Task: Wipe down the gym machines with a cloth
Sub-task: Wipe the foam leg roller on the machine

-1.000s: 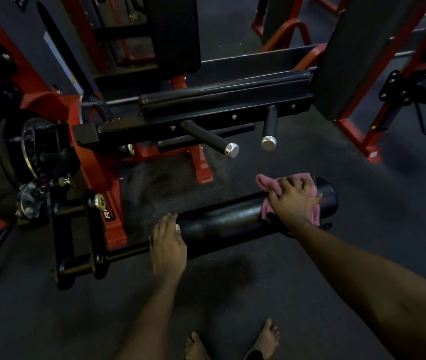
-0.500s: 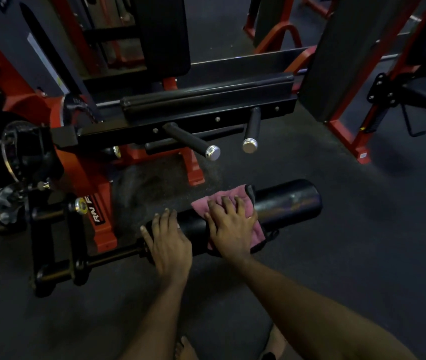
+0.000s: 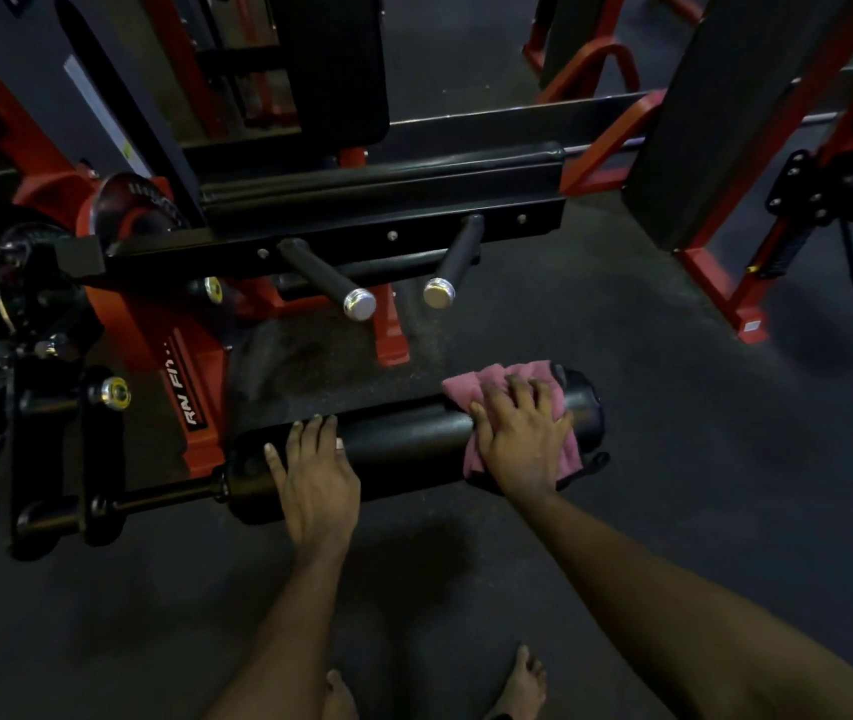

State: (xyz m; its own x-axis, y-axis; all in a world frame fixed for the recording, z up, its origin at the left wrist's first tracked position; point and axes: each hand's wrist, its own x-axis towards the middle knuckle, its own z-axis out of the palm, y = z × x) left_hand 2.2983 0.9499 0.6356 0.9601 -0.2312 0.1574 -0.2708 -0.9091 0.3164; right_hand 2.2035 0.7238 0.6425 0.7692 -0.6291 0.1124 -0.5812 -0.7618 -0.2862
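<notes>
The pink cloth (image 3: 486, 389) lies draped over the black roller pad (image 3: 414, 439), close to the pad's free right end, directly under the right hand (image 3: 523, 441). That hand lies flat on it with the fingers spread apart, palm pressing the cloth against the curve of the pad. A bunched corner of the cloth pokes out beyond the fingertips on the far side, and strips of it show at both sides of the palm near the wrist. The pad's rounded end cap sticks out just past the cloth on the right.

The left hand (image 3: 317, 478) rests bare on the same pad, well apart from the cloth, towards the pad's left end. Its fingers lie close together and fairly straight over the top of the roller, the thumb held out to the left; it holds nothing.

The pad sits on a dark bar that runs left into the red machine frame (image 3: 154, 324). Above it two black handles with chrome caps (image 3: 359, 304) stick out towards the camera. Two bare feet (image 3: 523, 680) stand on the dark floor (image 3: 699, 485) at the bottom edge.
</notes>
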